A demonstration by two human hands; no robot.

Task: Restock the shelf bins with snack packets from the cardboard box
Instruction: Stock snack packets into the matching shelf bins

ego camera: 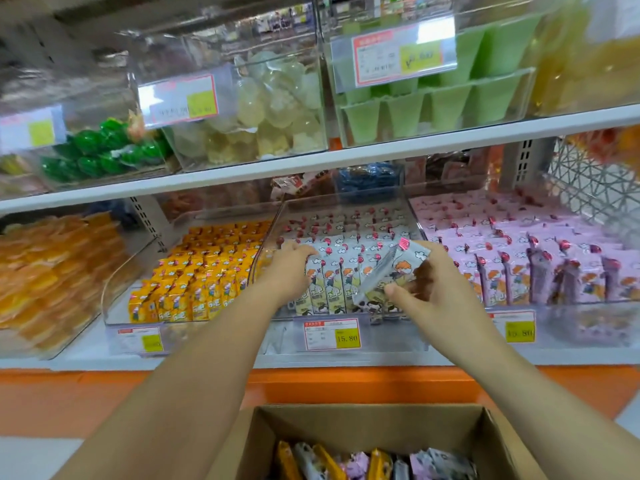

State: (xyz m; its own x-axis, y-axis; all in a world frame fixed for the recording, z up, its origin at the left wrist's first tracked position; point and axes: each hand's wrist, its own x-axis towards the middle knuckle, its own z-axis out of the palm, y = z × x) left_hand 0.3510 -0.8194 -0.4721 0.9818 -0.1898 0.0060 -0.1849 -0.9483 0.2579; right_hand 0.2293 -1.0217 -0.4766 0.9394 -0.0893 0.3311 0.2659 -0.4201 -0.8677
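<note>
the right hand (431, 292) pinches one white snack packet (389, 270) between thumb and curled fingers, holding it tilted, its red-striped top end up, just above the front right part of the middle bin (341, 199) at the centre of the frame. that clear bin holds rows of standing white packets (341, 271) with the same cartoon print. the left hand (289, 268) reaches over the bin's left side, fingers curled down onto the tops of the front packets; whether it actually grips one or only rests on them cannot be told. a price tag (331, 334) sits on the bin's front wall, between the two forearms. just left of it a second clear bin (112, 296) is filled with yellow packets (194, 271), and to the right a third bin (571, 320) holds pink packets (540, 261). at the far left lies a pile of orange packets (45, 271). on the shelf above, in the upper part of the frame, clear bins hold green sweets (104, 152), pale translucent sweets (266, 109) and green cups (450, 105). at the bottom centre the cardboard box (363, 424) stands open below the shelf edge, with mixed packets (367, 464) in yellow, white and pink lying in it.
</note>
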